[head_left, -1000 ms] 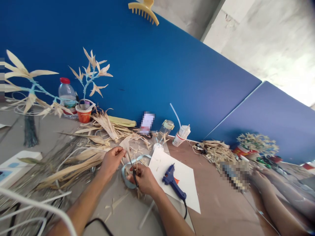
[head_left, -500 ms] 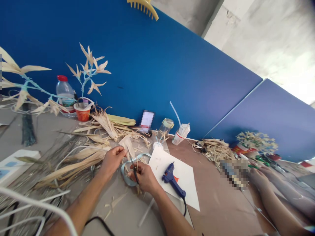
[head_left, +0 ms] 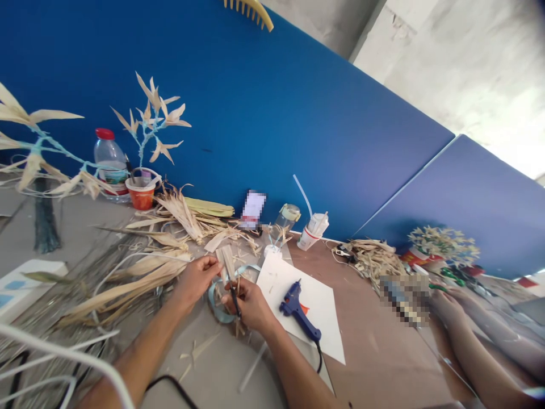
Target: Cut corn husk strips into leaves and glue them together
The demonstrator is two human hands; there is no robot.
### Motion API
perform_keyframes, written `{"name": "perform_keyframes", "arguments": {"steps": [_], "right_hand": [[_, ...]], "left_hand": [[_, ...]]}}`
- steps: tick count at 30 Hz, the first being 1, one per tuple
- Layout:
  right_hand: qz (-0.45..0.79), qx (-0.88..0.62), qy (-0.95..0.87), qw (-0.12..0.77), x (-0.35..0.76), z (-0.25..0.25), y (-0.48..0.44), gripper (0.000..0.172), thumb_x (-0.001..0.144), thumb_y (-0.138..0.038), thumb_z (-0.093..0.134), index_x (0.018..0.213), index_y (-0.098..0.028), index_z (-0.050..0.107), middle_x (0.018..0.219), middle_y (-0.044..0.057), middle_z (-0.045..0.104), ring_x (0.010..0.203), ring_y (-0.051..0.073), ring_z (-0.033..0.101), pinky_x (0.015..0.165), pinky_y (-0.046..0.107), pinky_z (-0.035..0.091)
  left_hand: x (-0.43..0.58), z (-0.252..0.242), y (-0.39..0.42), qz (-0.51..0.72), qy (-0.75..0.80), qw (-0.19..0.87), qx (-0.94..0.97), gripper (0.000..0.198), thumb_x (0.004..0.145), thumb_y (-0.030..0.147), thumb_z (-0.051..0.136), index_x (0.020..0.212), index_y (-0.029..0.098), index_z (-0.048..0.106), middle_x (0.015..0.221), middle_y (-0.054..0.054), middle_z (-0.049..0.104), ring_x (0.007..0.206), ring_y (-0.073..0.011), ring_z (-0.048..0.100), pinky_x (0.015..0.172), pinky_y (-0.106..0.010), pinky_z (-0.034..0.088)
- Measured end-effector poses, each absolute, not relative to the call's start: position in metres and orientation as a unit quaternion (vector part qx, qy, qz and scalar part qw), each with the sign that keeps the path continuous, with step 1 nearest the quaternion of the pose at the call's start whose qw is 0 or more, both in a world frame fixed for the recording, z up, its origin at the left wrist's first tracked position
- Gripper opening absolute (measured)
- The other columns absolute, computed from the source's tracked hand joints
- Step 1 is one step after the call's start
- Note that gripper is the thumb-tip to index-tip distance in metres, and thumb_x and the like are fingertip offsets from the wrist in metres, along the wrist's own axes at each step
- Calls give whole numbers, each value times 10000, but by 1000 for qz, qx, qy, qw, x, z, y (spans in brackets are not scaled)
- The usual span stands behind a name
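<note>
My left hand [head_left: 198, 279] pinches a pale strip of dried corn husk [head_left: 226, 260] between thumb and fingertips. Just to the right, my right hand [head_left: 251, 304] grips dark-handled scissors [head_left: 234, 299], their blades pointing up at the lower part of the husk. Whether the blades are closed on it, I cannot tell. Beneath both hands lies a loop of light blue tape [head_left: 219, 312], partly covered by the right hand and some husk scraps.
A blue glue gun [head_left: 300, 312] rests on white paper [head_left: 327, 326]. Corn husks [head_left: 145, 272], wires and a white cable [head_left: 85, 360] cover the left. Behind stand a phone [head_left: 252, 209], a jar [head_left: 286, 218] and a cup [head_left: 312, 232]. Another person's hands [head_left: 447, 307] are at right.
The husk strip in my left hand has turned more upright and now shows as narrower, separate lengths. Both hands stay close to where they were, the scissors still in the right.
</note>
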State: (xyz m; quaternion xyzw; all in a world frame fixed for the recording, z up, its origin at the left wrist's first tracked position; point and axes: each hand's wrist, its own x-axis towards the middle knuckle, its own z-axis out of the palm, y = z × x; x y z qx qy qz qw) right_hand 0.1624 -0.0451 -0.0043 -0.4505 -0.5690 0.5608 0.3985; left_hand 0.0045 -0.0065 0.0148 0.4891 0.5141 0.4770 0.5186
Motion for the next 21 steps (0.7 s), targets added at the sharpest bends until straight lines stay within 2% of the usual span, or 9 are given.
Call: {"name": "perform_keyframes", "arguments": {"steps": [15, 21], "right_hand": [[566, -459, -561, 394, 163, 7, -48, 266, 650, -341, 742, 771, -181, 566, 509, -91, 431, 465, 71, 334, 461, 210, 260], [562, -461, -544, 420, 163, 9, -46, 267, 668, -364, 730, 766, -183, 560, 492, -87, 450, 440, 75, 368, 461, 215, 289]], "left_hand": [[4, 15, -7, 463, 503, 552, 477, 332, 609, 465, 689, 721, 159, 625, 590, 29, 594, 445, -100, 420, 464, -233, 293], [4, 19, -9, 468, 507, 544, 477, 291, 611, 440, 698, 654, 170, 597, 522, 55, 523, 428, -86, 382, 449, -221, 275]]}}
